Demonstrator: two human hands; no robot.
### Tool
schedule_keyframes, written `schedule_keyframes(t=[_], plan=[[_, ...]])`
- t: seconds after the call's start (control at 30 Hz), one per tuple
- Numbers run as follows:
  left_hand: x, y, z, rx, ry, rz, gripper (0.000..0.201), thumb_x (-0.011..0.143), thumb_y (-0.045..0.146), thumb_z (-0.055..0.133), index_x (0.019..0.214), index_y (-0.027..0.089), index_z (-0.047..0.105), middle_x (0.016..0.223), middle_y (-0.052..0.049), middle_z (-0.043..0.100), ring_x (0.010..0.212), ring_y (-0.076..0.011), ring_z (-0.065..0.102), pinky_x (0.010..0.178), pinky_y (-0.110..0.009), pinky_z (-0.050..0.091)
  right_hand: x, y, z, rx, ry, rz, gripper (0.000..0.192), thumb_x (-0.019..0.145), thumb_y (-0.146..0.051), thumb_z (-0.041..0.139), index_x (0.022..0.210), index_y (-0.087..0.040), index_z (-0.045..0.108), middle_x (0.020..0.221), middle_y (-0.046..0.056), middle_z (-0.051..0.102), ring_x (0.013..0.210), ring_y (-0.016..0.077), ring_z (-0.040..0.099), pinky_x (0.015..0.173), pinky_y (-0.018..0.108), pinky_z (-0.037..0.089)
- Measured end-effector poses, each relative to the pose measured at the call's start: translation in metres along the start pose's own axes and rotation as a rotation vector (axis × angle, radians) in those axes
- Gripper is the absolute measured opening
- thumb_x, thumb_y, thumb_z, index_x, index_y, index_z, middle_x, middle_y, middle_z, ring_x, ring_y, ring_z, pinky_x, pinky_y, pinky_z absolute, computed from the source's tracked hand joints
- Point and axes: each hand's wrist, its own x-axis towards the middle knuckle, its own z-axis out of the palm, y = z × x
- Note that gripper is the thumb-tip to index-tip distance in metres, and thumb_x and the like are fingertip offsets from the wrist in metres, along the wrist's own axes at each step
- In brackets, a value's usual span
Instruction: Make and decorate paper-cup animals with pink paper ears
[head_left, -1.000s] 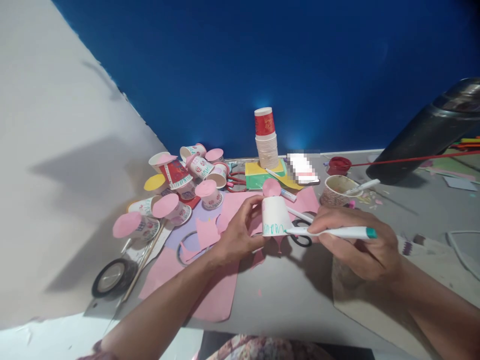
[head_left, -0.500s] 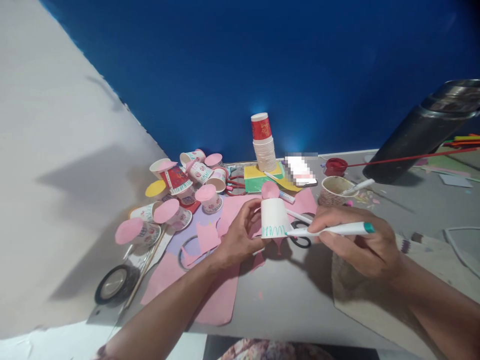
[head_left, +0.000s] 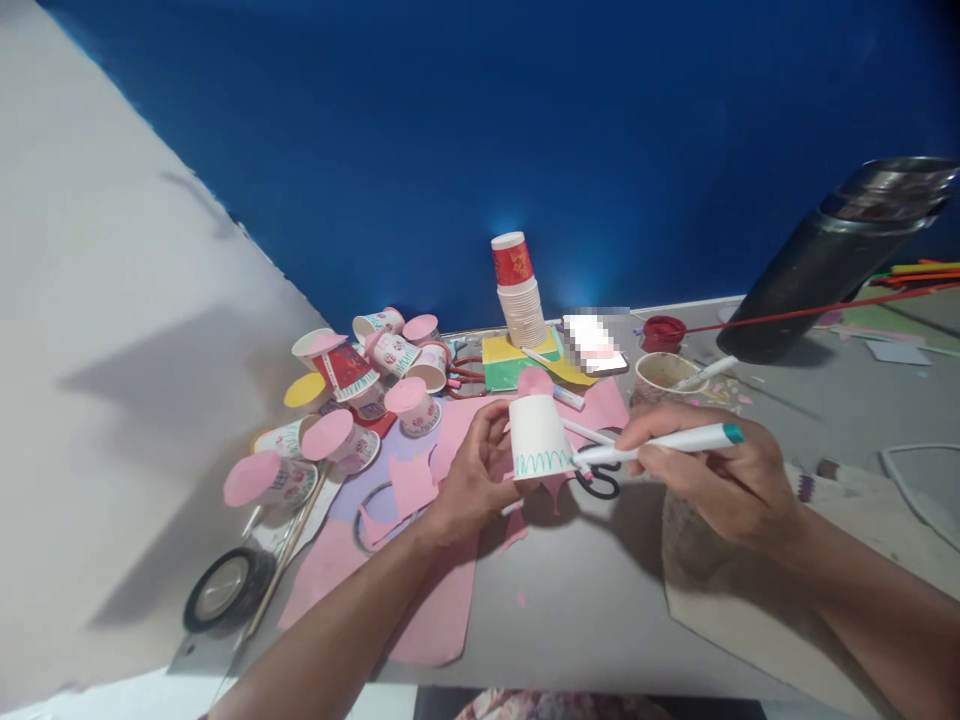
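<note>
This looks like a craft table in a home or classroom. Little paper cups (head_left: 352,375) with pink tops lie in a heap on pink paper (head_left: 442,600), next to scissors (head_left: 600,480), a roll of tape (head_left: 225,590) and a stack of cups (head_left: 519,295). A blue wall (head_left: 525,130) stands behind.

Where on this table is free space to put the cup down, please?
Bare grey tabletop lies in front of the white cup, between the pink paper and the right hand holding the marker. Left of the left hand it is crowded with decorated cups and a tape roll.
</note>
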Motion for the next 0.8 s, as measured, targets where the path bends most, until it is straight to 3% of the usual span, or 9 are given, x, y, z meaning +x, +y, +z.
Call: schedule_keyframes(t=[0.13,0.23,0.37,0.47,0.57,0.63,0.73,0.8], plan=[[-0.001,0.004,0.001,-0.064,-0.001,-0.078,0.083,0.069,0.030,0.094,0.136,0.029,0.043,0.138,-0.011,0.062,0.124,-0.0287,0.063,0.094,-0.037,0.055,0.000,0.005,0.005,-0.058,0.112,0.068,0.020,0.100,-0.019,0.058,0.112,-0.026,0.072,0.089,0.001,0.077,0.067,0.0132,0.066,0.062,0.026,0.053],[-0.004,0.008,0.002,-0.113,-0.029,-0.097,0.085,0.068,0.025,0.094,0.137,0.029,0.043,0.132,-0.010,0.064,0.113,-0.0266,0.068,0.083,-0.031,0.057,0.000,0.009,0.011,-0.113,0.001,0.166,0.027,0.093,-0.034,0.072,0.119,-0.027,0.072,0.096,0.003,0.078,0.074,0.0174,0.069,0.068,0.029,0.057],[-0.007,0.011,0.006,-0.156,-0.069,-0.111,0.083,0.069,0.020,0.093,0.136,0.031,0.045,0.127,-0.007,0.064,0.101,-0.0212,0.069,0.078,-0.028,0.057,-0.002,0.015,0.017,-0.099,-0.134,0.229,0.074,0.071,-0.048,0.091,0.137,-0.026,0.064,0.118,0.008,0.076,0.090,0.0256,0.073,0.074,0.035,0.060],[-0.008,0.011,0.008,-0.166,-0.093,-0.134,0.086,0.067,0.020,0.094,0.137,0.031,0.045,0.124,-0.007,0.065,0.097,-0.0212,0.070,0.078,-0.030,0.058,-0.003,0.015,0.018,-0.132,-0.154,0.232,0.075,0.072,-0.046,0.089,0.139,-0.026,0.061,0.136,0.011,0.071,0.112,0.0322,0.071,0.087,0.040,0.060],[-0.008,0.008,0.007,-0.146,-0.121,-0.151,0.086,0.069,0.024,0.094,0.140,0.031,0.046,0.130,-0.010,0.064,0.107,-0.0265,0.069,0.082,-0.034,0.059,-0.004,0.015,0.017,-0.162,-0.184,0.243,0.075,0.073,-0.042,0.088,0.140,-0.025,0.059,0.135,0.012,0.072,0.109,0.0325,0.073,0.081,0.040,0.061],[-0.007,0.006,0.005,-0.105,-0.143,-0.094,0.089,0.069,0.027,0.094,0.143,0.032,0.046,0.145,-0.013,0.057,0.125,-0.0331,0.063,0.095,-0.042,0.058,-0.005,0.017,0.016,-0.215,-0.190,0.199,0.073,0.074,-0.040,0.087,0.139,-0.024,0.059,0.131,0.013,0.073,0.109,0.0333,0.073,0.084,0.042,0.061],[-0.006,0.009,-0.003,0.059,-0.160,0.044,0.099,0.068,0.031,0.095,0.151,0.035,0.043,0.165,-0.011,0.038,0.152,-0.0382,0.039,0.121,-0.052,0.041,-0.006,0.021,0.017,-0.315,-0.188,0.104,0.071,0.075,-0.036,0.086,0.139,-0.022,0.058,0.128,0.014,0.074,0.111,0.0343,0.072,0.091,0.048,0.059],[-0.006,0.013,-0.009,0.241,-0.168,0.079,0.095,0.071,0.035,0.094,0.153,0.037,0.044,0.166,-0.009,0.037,0.154,-0.0373,0.035,0.125,-0.054,0.034,-0.006,0.023,0.019,-0.349,-0.215,0.078,0.073,0.074,-0.034,0.087,0.140,-0.022,0.058,0.129,0.014,0.074,0.109,0.0337,0.072,0.091,0.049,0.059]])
